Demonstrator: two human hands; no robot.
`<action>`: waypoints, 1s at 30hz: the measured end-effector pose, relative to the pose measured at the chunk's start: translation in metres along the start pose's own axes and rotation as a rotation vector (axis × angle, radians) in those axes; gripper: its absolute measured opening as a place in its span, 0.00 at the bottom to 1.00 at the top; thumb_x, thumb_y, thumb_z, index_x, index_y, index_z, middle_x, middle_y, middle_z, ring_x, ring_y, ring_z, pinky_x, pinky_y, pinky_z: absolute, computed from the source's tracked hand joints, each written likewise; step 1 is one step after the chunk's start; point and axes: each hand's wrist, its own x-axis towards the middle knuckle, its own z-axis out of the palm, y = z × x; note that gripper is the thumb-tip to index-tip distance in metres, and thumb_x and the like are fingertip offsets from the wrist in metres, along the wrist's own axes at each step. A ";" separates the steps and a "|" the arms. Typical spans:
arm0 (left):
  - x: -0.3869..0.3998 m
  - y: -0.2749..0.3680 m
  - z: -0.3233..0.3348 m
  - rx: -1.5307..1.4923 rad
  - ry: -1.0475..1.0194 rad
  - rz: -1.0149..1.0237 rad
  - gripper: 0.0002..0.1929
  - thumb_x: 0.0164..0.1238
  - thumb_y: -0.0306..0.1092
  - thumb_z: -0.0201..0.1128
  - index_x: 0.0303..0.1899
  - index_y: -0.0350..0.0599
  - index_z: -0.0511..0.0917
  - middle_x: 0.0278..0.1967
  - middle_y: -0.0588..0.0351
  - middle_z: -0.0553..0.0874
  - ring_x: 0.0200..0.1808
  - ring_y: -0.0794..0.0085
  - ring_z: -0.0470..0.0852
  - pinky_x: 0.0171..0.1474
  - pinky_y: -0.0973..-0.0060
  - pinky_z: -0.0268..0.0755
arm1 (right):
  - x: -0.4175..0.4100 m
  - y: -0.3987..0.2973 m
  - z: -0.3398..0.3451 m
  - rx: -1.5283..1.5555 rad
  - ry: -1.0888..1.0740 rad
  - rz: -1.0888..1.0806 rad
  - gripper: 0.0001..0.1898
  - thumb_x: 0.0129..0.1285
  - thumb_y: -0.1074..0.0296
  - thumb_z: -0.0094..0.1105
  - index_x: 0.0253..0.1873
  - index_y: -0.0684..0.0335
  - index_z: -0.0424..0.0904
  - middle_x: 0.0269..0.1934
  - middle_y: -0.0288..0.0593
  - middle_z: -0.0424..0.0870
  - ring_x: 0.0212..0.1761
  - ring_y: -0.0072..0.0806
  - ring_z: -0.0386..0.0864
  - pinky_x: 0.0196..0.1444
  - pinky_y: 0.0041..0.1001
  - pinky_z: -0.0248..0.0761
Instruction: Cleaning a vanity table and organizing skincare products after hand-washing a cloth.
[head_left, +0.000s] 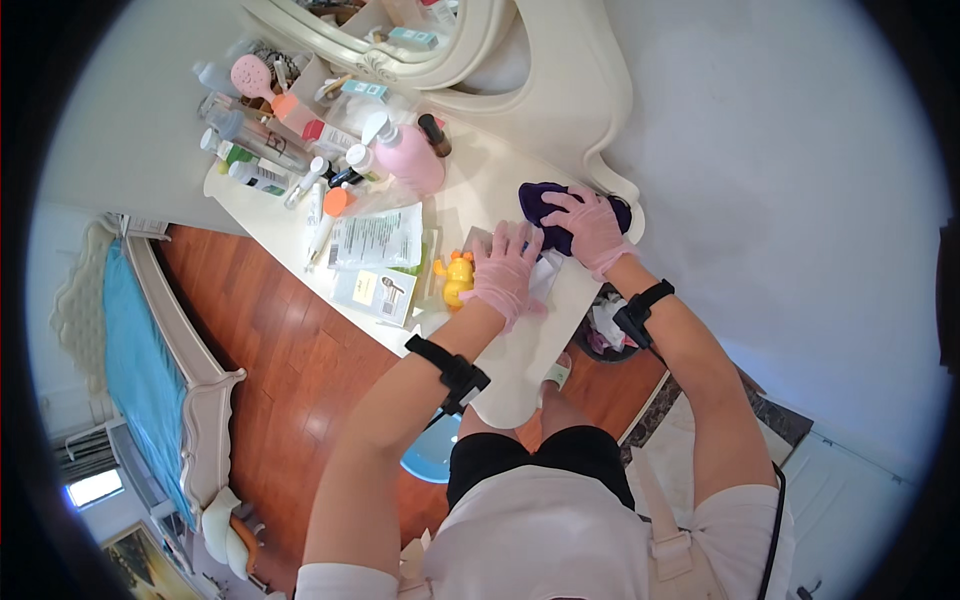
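On the cream dressing table (480, 172), my right hand (589, 229), in a thin pink glove, presses a dark purple cloth (546, 204) near the table's right end. My left hand (506, 270), gloved alike, lies spread over small items at the table's middle, beside a yellow toy duck (456, 280). A clear box or packet shows partly beneath its fingers; its exact shape is hidden. White paper (545, 276) lies between the two hands. Left of the duck are a printed plastic packet (379, 238) and a booklet (375, 292).
A pink pump bottle (411, 159), a dark small bottle (435, 135), tubes and other bottles crowd the table's left part, below the mirror frame (480, 45). A full waste bin (607, 330) stands by the right edge. A blue basin (433, 454) is on the wooden floor.
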 end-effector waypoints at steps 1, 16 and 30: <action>0.001 0.000 0.007 -0.004 0.001 -0.009 0.57 0.38 0.65 0.71 0.71 0.56 0.49 0.70 0.57 0.55 0.71 0.56 0.52 0.65 0.41 0.46 | 0.002 -0.001 -0.001 0.001 -0.002 -0.010 0.15 0.53 0.73 0.53 0.43 0.46 0.82 0.61 0.28 0.71 0.62 0.38 0.65 0.56 0.38 0.63; -0.016 0.014 0.063 -0.218 0.249 -0.026 0.42 0.43 0.52 0.71 0.62 0.46 0.65 0.59 0.51 0.67 0.67 0.53 0.58 0.66 0.52 0.51 | 0.077 -0.052 0.030 0.018 -0.095 -0.274 0.16 0.53 0.69 0.54 0.45 0.43 0.84 0.55 0.26 0.76 0.57 0.32 0.70 0.54 0.34 0.66; -0.012 0.026 0.042 -0.062 0.080 -0.037 0.35 0.49 0.52 0.67 0.59 0.47 0.69 0.57 0.49 0.71 0.67 0.54 0.60 0.68 0.52 0.48 | -0.007 -0.032 -0.004 0.115 0.141 -0.055 0.21 0.49 0.74 0.56 0.50 0.49 0.80 0.57 0.39 0.75 0.53 0.44 0.72 0.56 0.37 0.67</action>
